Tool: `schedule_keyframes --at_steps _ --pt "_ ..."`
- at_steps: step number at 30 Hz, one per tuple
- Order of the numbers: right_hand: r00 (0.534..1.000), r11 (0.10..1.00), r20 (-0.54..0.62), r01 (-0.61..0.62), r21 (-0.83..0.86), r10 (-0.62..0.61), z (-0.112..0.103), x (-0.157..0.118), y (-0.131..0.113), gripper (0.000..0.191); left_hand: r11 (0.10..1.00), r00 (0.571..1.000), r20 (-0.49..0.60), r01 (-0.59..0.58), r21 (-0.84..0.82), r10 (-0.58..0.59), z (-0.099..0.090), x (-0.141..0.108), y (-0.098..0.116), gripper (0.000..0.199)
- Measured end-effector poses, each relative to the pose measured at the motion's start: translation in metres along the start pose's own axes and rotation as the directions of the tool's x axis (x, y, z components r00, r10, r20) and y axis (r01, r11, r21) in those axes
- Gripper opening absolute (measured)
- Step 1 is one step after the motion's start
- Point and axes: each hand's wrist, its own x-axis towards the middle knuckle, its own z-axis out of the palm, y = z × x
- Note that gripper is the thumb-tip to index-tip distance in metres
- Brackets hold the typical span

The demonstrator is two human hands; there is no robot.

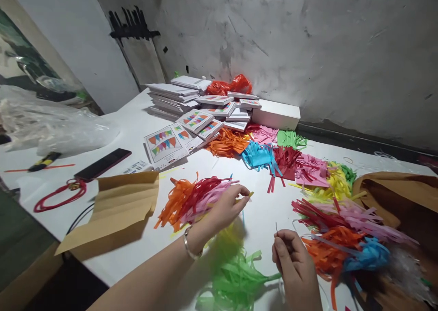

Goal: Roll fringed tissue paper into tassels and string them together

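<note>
My left hand (231, 204), a bangle on its wrist, is closed in a pinch with a small yellow paper tip (252, 194) poking out past the fingertips. Beneath that wrist is blurred yellow fringe (229, 238). My right hand (294, 261) pinches a thin wire-like piece (276, 227) that stands up from its fingertips; I cannot tell its exact kind. Beside my right hand lies a green paper tassel (239, 279), its narrow end reaching toward the fingers. Orange, red and pink tassels (195, 199) lie beyond my left forearm.
Bunches of coloured fringe (258, 158) line the back and right. Behind them are printed cards (164, 142), a white box (276, 114) and a red plastic bag (236, 85). At left lie a phone (102, 164), brown paper (116, 210) and a cutter (44, 161). A brown bag (404, 201) stands right.
</note>
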Motion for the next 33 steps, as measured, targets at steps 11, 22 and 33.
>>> schedule_keyframes --at_steps 11,22,33 --pt "0.965 0.89 0.086 0.26 -0.374 -0.246 0.009 -0.025 -0.017 0.03 0.395 0.926 0.323 0.375 -0.838 -0.195 0.028 -0.073 0.037 0.034" --pt "0.94 0.814 0.063 0.322 -0.483 -0.334 0.006 -0.023 -0.021 0.027 0.288 0.909 0.337 0.4 -0.87 -0.243 0.036 -0.073 0.038 0.031" --pt "0.909 0.74 0.068 0.377 -0.557 -0.411 0.005 -0.022 -0.02 0.026 0.332 0.915 0.319 0.39 -0.859 -0.248 0.035 -0.074 0.034 0.031"
